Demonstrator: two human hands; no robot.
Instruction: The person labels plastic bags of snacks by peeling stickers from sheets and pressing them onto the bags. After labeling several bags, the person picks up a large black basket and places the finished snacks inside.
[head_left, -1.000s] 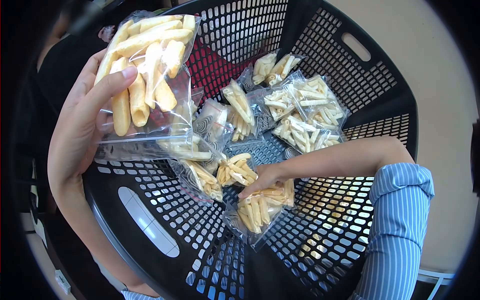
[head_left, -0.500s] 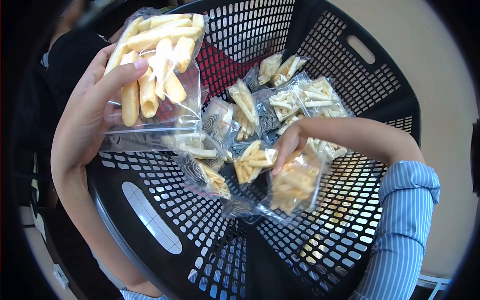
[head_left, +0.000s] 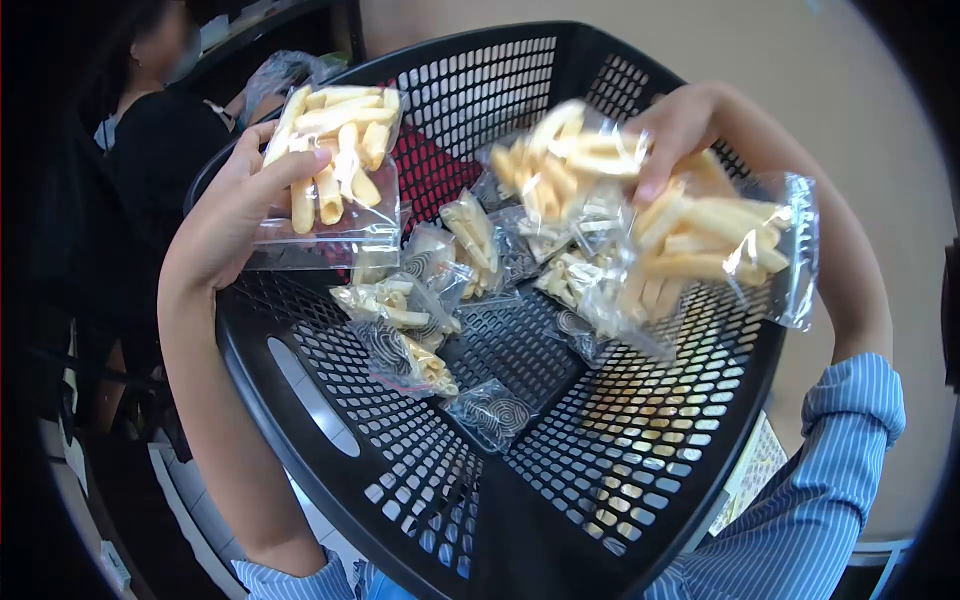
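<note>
My left hand [head_left: 222, 205] grips a clear zip bag of pale yellow stick snacks [head_left: 345, 135], thumb on its front, above the left rim of a black perforated plastic basket [head_left: 510, 530]. Over the basket's right side, my right hand [head_left: 690, 125] is closed on what look like two similar bags: one blurred bag of stick snacks [head_left: 575, 160] and another bag [head_left: 715, 240] with its zip edge outward. Below them in the basket lie several smaller bags of sticks [head_left: 472, 235], some with dark spiral-patterned pieces. One spiral-patterned packet [head_left: 495, 415] rests near the bottom front.
Another person [head_left: 165, 170] in dark clothing is at the back left, near a crinkled clear plastic bag [head_left: 290, 75]. The basket has an oval handle slot [head_left: 312, 395] on its left side. A plain beige surface [head_left: 800, 60] spans the right background.
My right hand has risen from inside the basket, lifting bags of stick snacks toward the upper right. My left hand still holds its bag, now slightly lower in view. The other person shows more.
</note>
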